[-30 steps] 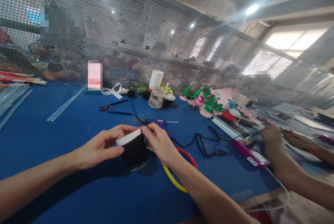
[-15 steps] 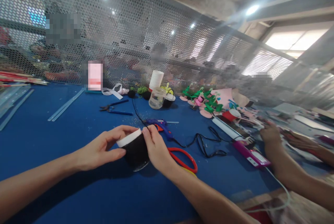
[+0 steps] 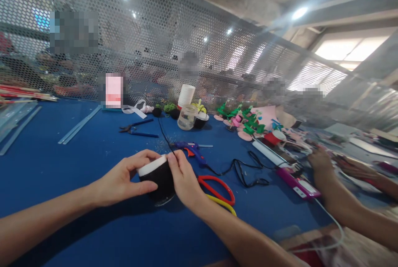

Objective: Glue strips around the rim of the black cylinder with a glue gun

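Tilted over the blue table is a cup (image 3: 160, 182) wrapped in black yarn, with a white band showing around its upper end. My left hand (image 3: 133, 178) grips its left side, thumb across the black wrap and fingers behind the white band. On the other side my right hand (image 3: 183, 175) is closed, its thumb and fingertips pinching black yarn (image 3: 164, 134) at the cup's upper edge. That strand runs back to a black yarn ball (image 3: 157, 112). A blue glue gun (image 3: 194, 153) lies just beyond my right hand, and scissors (image 3: 220, 188) with red and yellow handles lie beside my wrist.
Pliers (image 3: 139, 128) lie at mid-table. A clear jar (image 3: 187, 117), stacked white cups (image 3: 186, 95) and green craft pieces (image 3: 251, 120) stand toward the perforated screen. At right are a purple power strip (image 3: 297, 184), a black cord (image 3: 238, 171) and another person's hands (image 3: 323, 163).
The cup has turned slightly in my hands, and my left thumb has slid a little right across the black wrap. My right hand still pinches the yarn at the upper edge.
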A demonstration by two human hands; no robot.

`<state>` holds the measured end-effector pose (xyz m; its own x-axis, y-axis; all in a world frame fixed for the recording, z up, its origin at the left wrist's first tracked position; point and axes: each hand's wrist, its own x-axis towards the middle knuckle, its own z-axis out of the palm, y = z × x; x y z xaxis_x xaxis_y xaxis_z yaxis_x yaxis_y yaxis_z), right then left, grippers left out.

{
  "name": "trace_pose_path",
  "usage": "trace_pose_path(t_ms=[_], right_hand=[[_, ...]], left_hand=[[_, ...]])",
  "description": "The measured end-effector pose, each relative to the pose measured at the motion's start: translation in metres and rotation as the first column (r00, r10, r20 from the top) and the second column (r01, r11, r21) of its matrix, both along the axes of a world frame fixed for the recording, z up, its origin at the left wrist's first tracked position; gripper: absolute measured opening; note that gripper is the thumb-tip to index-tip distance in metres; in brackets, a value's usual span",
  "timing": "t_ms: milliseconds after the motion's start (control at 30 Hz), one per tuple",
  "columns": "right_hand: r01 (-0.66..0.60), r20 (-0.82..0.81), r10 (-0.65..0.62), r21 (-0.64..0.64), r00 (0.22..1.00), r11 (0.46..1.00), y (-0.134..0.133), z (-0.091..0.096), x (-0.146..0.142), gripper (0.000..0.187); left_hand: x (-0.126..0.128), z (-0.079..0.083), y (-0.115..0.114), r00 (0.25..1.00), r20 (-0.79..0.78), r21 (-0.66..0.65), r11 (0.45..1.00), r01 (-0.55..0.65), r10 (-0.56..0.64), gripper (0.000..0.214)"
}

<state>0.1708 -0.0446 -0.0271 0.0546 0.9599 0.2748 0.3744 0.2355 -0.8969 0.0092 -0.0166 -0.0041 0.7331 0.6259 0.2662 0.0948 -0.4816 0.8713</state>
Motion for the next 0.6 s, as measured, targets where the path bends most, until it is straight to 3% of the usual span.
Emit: trace_pose_path(t_ms=[200, 367, 600], right_hand=[[0.022, 0.023, -0.024, 0.046, 0.999, 0.999, 0.0, -0.003, -0.001, 0.021], [-0.007, 0.189, -0.024, 0.164, 0.982, 0.986, -0.004, -0.004, -0.005, 0.015], [-0.043, 0.385, -0.062, 0.259, 0.921, 0.965, -0.005, -0.011, -0.009, 0.018]], left_hand=[[0.003, 0.002, -0.002, 0.995, -0.095, 0.014, 1.0, -0.016, 0.017, 0.011], [0.008, 0.004, -0.008, 0.963, -0.235, -0.065, 0.986, -0.154, 0.135, 0.021], [0.011, 0.0, -0.011, 0.955, -0.212, -0.14, 0.961, -0.238, 0.206, 0.022]])
